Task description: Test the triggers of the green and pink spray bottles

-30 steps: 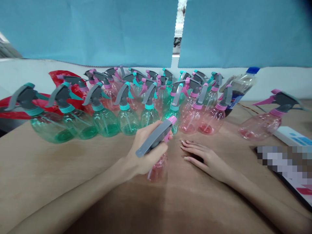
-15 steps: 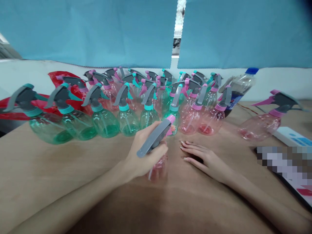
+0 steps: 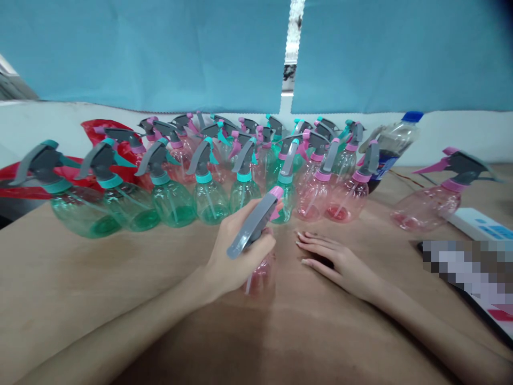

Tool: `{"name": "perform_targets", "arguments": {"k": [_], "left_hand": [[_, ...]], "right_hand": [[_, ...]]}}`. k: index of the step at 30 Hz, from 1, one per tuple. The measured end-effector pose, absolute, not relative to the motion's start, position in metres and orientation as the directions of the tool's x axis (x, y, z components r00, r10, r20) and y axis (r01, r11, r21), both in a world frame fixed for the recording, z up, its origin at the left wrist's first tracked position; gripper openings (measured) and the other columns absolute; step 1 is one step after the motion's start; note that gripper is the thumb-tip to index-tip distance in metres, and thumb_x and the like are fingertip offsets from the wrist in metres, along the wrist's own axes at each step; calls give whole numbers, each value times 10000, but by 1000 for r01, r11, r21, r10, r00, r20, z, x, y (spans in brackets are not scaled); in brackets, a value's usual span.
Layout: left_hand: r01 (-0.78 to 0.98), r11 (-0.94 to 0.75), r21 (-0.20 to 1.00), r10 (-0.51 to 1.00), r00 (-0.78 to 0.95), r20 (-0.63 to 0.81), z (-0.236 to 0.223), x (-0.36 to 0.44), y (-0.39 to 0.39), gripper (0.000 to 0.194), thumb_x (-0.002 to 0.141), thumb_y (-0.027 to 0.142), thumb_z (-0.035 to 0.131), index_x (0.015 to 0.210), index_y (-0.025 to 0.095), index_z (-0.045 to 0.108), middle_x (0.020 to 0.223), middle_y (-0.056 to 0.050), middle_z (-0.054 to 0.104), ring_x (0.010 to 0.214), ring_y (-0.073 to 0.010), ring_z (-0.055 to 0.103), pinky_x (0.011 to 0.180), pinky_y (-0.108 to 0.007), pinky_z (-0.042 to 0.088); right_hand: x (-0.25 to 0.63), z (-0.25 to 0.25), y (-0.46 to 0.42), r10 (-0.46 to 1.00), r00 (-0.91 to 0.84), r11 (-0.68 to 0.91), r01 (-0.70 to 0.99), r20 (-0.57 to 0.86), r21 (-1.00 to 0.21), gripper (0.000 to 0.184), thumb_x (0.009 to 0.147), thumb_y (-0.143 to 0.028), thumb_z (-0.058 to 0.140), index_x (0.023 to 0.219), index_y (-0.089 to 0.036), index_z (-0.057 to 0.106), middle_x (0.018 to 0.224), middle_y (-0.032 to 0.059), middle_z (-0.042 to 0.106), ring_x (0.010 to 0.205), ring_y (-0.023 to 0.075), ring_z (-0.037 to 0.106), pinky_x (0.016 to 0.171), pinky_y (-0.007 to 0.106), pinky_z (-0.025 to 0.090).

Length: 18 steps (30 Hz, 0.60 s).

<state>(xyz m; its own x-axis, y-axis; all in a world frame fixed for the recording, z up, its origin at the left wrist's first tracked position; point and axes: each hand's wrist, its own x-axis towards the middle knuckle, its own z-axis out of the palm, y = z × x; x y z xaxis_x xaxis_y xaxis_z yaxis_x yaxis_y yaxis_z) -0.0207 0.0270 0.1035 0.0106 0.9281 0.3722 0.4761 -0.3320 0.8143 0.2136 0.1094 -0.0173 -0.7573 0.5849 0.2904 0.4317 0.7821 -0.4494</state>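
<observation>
My left hand (image 3: 240,256) is wrapped round the neck of a pink spray bottle (image 3: 260,278) with a grey and pink trigger head. Its fingers hide much of the neck and collar. The bottle stands upright on the wooden table (image 3: 160,299). To its right, my right hand (image 3: 332,259) lies palm down with fingers stretched out, holding nothing. Just beyond the hands runs a front row of spray bottles, among them a green one (image 3: 212,200) with a turquoise collar and a pink one (image 3: 347,200) with a pink collar.
More spray bottles (image 3: 264,155) crowd behind the front row. A red plastic bag (image 3: 92,128) lies at the back left. A large blue-capped bottle (image 3: 395,141) leans at the back right, near a lone pink spray bottle (image 3: 428,206). A white-blue box (image 3: 481,224) sits at the right.
The trigger head under my left hand has shifted very slightly. Both hands otherwise stay where they were, and the other bottles have not moved.
</observation>
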Motion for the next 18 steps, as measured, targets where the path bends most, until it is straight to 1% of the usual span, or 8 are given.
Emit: {"name": "perform_targets", "arguments": {"k": [7,12,18], "left_hand": [[484,-350,802,920,18,391,100,-22,28,336,679,97,465,974,214,578,684,59,477,615,-128,447,609,-268,392],[486,-359,797,916,17,402,99,-23,28,228,686,108,467,871,211,549,684,57,489,614,-125,458,608,-265,404],[481,-350,804,923,32,383,98,-24,28,242,719,123,479,930,213,554,698,51,492,625,-129,494,623,-269,428]], "right_hand": [[213,-17,109,592,-750,778,433,296,-455,397,944,-391,502,1309,-250,571,1400,47,532,1323,256,452,1103,482,386],[213,-18,109,594,-746,776,433,302,-458,392,939,-394,508,1298,-253,582,1395,43,538,1318,254,459,1101,469,392],[214,-19,109,597,-746,774,438,295,-457,399,942,-397,501,1310,-258,569,1399,42,535,1324,253,451,1100,482,390]]}}
